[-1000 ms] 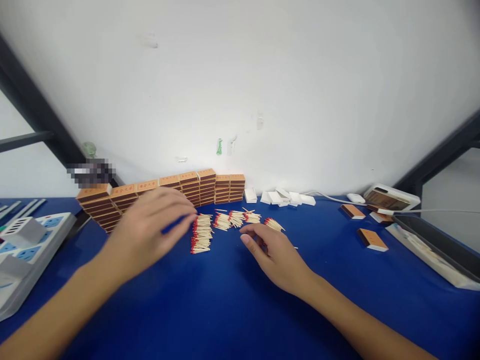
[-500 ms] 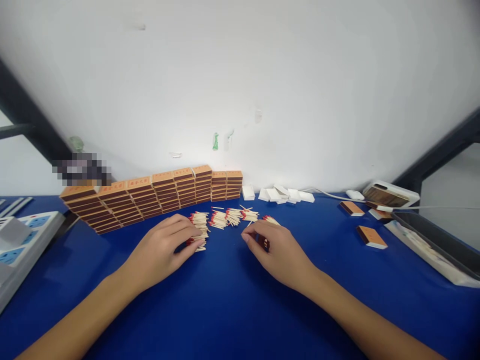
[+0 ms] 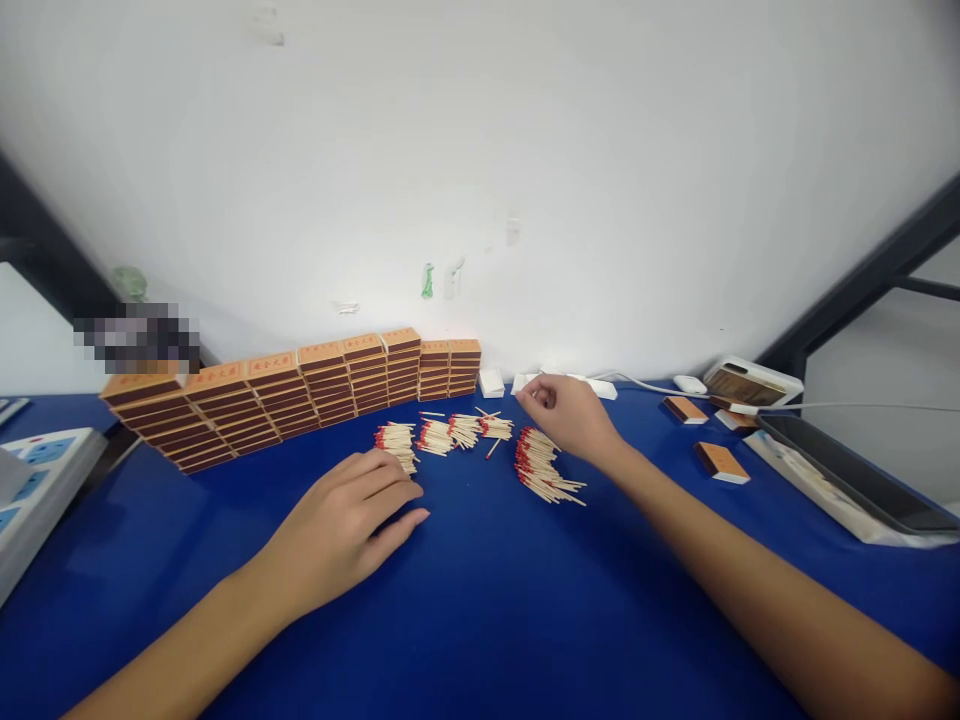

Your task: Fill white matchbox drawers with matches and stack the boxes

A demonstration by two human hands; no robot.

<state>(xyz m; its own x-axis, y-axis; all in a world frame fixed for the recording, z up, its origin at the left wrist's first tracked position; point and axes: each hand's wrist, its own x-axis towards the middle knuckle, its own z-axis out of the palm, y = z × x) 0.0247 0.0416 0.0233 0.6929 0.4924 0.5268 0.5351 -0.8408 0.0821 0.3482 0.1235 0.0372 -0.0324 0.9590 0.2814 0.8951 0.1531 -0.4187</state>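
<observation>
My left hand (image 3: pixel 345 525) lies low over the near end of a match pile (image 3: pixel 397 440), its fingers stretched out and the thumb apart. Its fingertips hide part of those red-tipped matches. My right hand (image 3: pixel 574 415) is farther back, fingers curled with thumb and forefinger close together, beside the white matchbox trays (image 3: pixel 602 388) along the wall. Whether it holds anything is hidden. In front of it lies a fanned row of matches (image 3: pixel 541 470). Smaller match heaps (image 3: pixel 450 433) sit between the hands, with a single match (image 3: pixel 493 449) near them.
Stacked matchboxes (image 3: pixel 315 385) line the wall at left. A power strip (image 3: pixel 52 470) stands at the left edge. At right are loose matchboxes (image 3: pixel 722 463), a white cable (image 3: pixel 645 384), a white-edged device (image 3: pixel 750 385) and a dark tray-like object (image 3: pixel 862 475) on the blue table (image 3: pixel 480 610).
My right hand has moved up and back from the near table to the white trays, uncovering the fanned matches. My left hand has shifted slightly nearer and right, its fingers spreading.
</observation>
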